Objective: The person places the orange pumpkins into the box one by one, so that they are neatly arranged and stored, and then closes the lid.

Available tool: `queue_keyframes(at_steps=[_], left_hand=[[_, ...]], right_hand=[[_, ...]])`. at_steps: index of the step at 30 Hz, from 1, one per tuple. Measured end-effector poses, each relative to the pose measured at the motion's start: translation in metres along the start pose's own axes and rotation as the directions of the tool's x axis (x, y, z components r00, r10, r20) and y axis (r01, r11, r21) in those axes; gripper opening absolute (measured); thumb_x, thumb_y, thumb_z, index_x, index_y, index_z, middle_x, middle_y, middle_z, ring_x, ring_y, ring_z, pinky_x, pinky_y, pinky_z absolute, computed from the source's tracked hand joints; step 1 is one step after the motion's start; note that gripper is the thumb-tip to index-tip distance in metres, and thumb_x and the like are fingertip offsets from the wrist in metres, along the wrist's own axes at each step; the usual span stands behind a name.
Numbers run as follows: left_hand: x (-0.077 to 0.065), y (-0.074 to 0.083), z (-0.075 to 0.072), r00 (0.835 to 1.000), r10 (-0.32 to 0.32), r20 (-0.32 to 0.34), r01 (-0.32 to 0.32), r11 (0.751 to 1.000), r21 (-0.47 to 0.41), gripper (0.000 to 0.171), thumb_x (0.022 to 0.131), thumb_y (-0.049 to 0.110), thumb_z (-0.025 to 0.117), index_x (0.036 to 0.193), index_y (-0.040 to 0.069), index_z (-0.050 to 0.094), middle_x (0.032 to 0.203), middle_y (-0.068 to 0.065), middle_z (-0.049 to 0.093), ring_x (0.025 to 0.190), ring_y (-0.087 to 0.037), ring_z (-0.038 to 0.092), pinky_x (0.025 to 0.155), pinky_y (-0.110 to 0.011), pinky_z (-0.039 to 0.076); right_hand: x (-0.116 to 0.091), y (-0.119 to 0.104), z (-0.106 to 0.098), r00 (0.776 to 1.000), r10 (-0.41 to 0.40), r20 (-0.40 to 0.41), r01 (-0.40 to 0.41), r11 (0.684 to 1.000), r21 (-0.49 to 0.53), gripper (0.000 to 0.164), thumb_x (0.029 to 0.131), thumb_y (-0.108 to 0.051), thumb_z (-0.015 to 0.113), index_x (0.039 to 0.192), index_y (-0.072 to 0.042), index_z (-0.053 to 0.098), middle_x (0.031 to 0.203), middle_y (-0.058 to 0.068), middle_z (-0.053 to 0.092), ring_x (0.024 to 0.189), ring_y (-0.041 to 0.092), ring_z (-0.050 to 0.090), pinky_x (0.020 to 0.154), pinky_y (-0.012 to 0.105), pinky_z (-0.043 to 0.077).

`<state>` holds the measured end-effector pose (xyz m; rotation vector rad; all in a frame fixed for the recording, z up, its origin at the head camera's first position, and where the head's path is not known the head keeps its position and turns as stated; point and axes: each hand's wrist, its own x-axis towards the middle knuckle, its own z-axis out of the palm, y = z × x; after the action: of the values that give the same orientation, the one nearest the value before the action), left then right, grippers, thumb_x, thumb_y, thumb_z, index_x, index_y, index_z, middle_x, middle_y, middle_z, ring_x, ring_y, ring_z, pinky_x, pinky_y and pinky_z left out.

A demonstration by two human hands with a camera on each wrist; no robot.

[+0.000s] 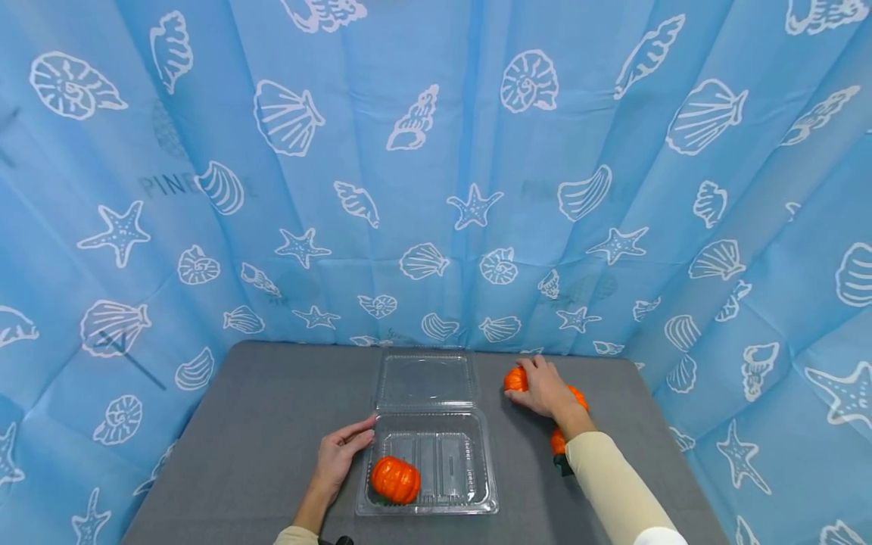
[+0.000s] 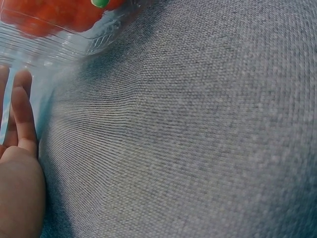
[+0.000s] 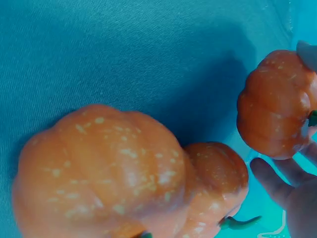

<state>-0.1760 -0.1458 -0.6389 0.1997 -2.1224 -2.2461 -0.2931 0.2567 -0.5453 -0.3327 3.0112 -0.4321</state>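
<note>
A clear plastic clamshell container (image 1: pixel 485 462) lies opened out, its lid (image 1: pixel 425 378) folded back flat. In its front left corner sits an orange toy pumpkin (image 1: pixel 396 480). My left hand (image 1: pixel 335 459) is at the container's left rim, fingers extended; in the left wrist view its fingers (image 2: pixel 23 114) look straight beside the clear wall. At the back right, my right hand (image 1: pixel 547 390) grips a small pumpkin (image 3: pixel 277 106) between thumb and fingers. Two more pumpkins, one larger (image 3: pixel 99 173) and one smaller (image 3: pixel 215 173), stand close by, partly hidden by the right arm in the head view.
A grey cloth covers the table (image 1: pixel 272 409). Blue curtains (image 1: pixel 422 197) printed with white shells and starfish hang behind it and along both sides. A dark green piece (image 1: pixel 562 464) shows by the pumpkin nearest the right sleeve.
</note>
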Motion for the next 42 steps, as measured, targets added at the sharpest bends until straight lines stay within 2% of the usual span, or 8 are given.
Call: queue_keyframes(at_steps=[7,13,21,30,37,42], left_hand=[[0.0,0.001,-0.001,1.0,0.006,-0.015,-0.006,1.0,0.003,0.031,0.09,0.009,0.076,0.119,-0.001,0.075,0.127,-0.017,0.071,0.101,0.001,0.073,0.083,-0.018,0.059],[-0.001,-0.001,0.0,1.0,-0.004,-0.008,0.005,1.0,0.006,0.032,0.09,0.01,0.076,0.12,-0.001,0.075,0.128,-0.017,0.071,0.102,0.002,0.072,0.084,-0.018,0.059],[-0.001,-0.001,0.0,1.0,-0.015,-0.017,0.016,1.0,0.009,0.031,0.09,0.013,0.077,0.119,0.003,0.076,0.127,-0.014,0.072,0.101,-0.001,0.073,0.083,-0.018,0.059],[-0.001,-0.001,0.0,1.0,-0.01,-0.01,0.01,1.0,0.017,0.032,0.089,0.016,0.078,0.119,0.003,0.076,0.127,-0.013,0.072,0.101,0.002,0.072,0.084,-0.017,0.058],[-0.002,0.0,0.001,1.0,-0.021,-0.006,0.021,1.0,0.018,0.031,0.09,0.014,0.077,0.119,0.004,0.076,0.127,-0.012,0.073,0.105,0.001,0.071,0.085,-0.016,0.058],[0.0,-0.002,0.0,1.0,-0.028,-0.012,0.028,1.0,0.01,0.03,0.091,0.013,0.077,0.12,0.004,0.076,0.127,-0.012,0.073,0.104,-0.005,0.073,0.084,-0.018,0.059]], right_hand=[[0.003,-0.004,-0.001,1.0,0.026,-0.011,-0.025,0.995,0.1,0.078,0.086,-0.051,0.077,0.147,-0.009,0.052,0.129,0.021,0.047,0.099,0.038,0.061,0.091,0.057,0.055],[0.002,-0.005,0.002,0.998,0.037,-0.045,-0.03,0.989,0.142,0.089,0.081,-0.055,0.08,0.148,-0.005,0.049,0.132,0.023,0.05,0.108,0.038,0.06,0.097,0.056,0.054],[-0.005,-0.017,-0.005,0.996,0.024,-0.083,-0.011,0.989,0.15,0.091,0.079,-0.058,0.08,0.146,-0.004,0.051,0.144,0.025,0.056,0.123,0.044,0.054,0.101,0.059,0.051],[-0.016,-0.028,-0.011,0.992,0.013,-0.124,0.01,0.982,0.186,0.083,0.076,-0.057,0.083,0.143,-0.016,0.056,0.136,0.015,0.053,0.101,0.031,0.06,0.082,0.048,0.056],[-0.021,-0.037,-0.012,0.995,-0.012,-0.101,0.039,0.962,0.271,0.087,0.078,-0.049,0.086,0.149,-0.014,0.049,0.136,0.021,0.046,0.109,0.037,0.059,0.093,0.057,0.054],[-0.022,-0.046,-0.012,0.992,-0.03,-0.119,0.065,0.95,0.304,0.093,0.074,-0.053,0.088,0.148,-0.014,0.047,0.136,0.023,0.047,0.116,0.04,0.058,0.101,0.06,0.051]])
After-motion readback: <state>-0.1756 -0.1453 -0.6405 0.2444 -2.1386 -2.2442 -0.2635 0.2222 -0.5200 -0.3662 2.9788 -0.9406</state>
